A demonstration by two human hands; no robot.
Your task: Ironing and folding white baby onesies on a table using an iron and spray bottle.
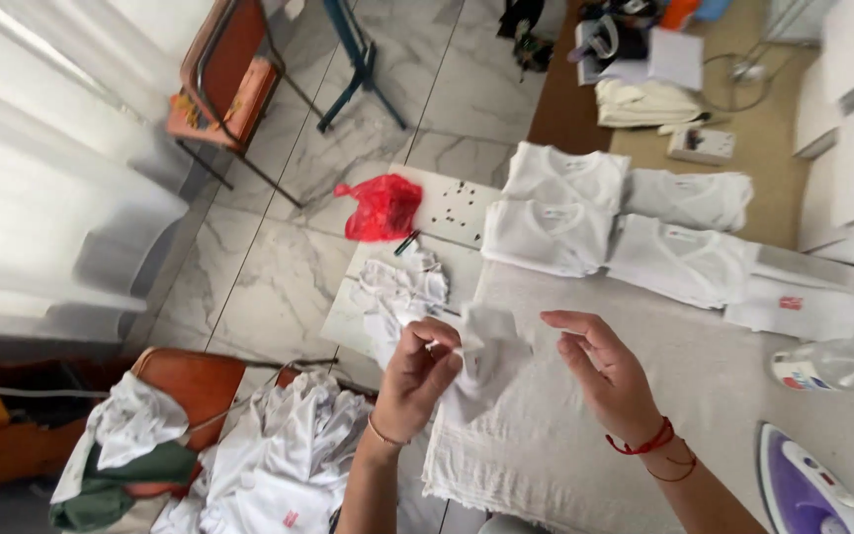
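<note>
My left hand pinches a small crumpled white cloth piece above the near edge of the ironing table. My right hand hovers just right of it, fingers apart and slightly curled, with a red thread band at the wrist; it holds nothing that I can see. Under both hands lies a white textured cloth pad that covers the table.
Several folded white shirts lie at the table's far end. A purple-and-white iron and a clear spray bottle sit at the right. Below on the floor are a red plastic bag, white boards, a chair piled with white garments and an orange chair.
</note>
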